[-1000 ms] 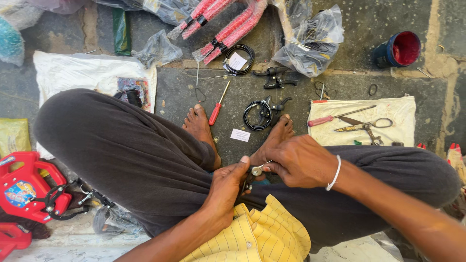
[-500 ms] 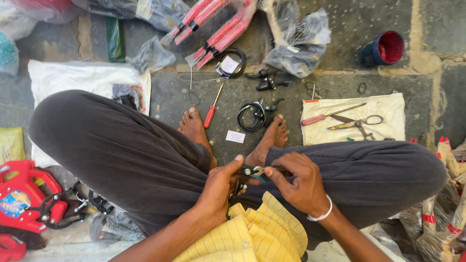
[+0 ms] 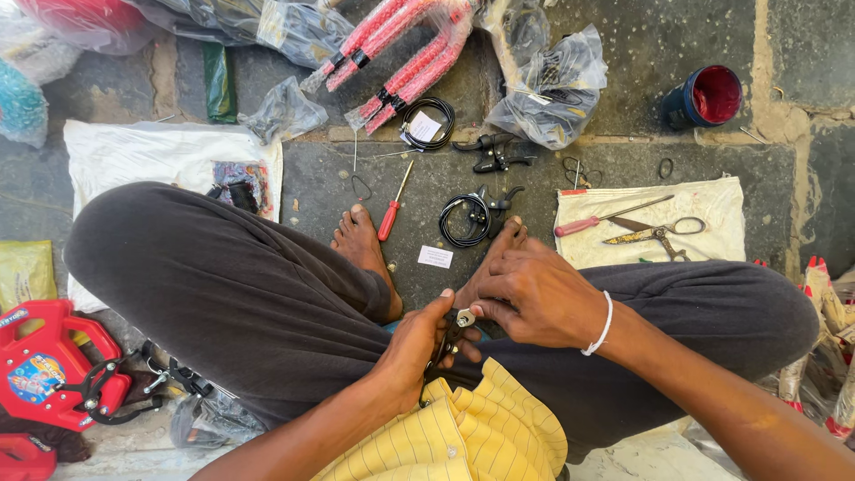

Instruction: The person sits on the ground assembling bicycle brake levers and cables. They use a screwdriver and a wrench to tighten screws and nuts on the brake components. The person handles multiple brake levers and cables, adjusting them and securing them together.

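Note:
I sit cross-legged on a stone floor in dark trousers and a yellow shirt. My left hand grips a small black brake-lever part over my lap. My right hand, with a white band at the wrist, pinches a small silver fitting at the top of that part. Both hands touch the same piece, between my bare feet and my shirt. Most of the part is hidden by my fingers.
Ahead lie a red-handled screwdriver, a coiled black cable with lever, another black lever, scissors and a second screwdriver on a white cloth, red wrapped parts, plastic bags, a dark cup. A red toy part lies left.
My hands stay together on the small part; the right hand has shifted its grip slightly toward the silver fitting. The view has tilted a little.

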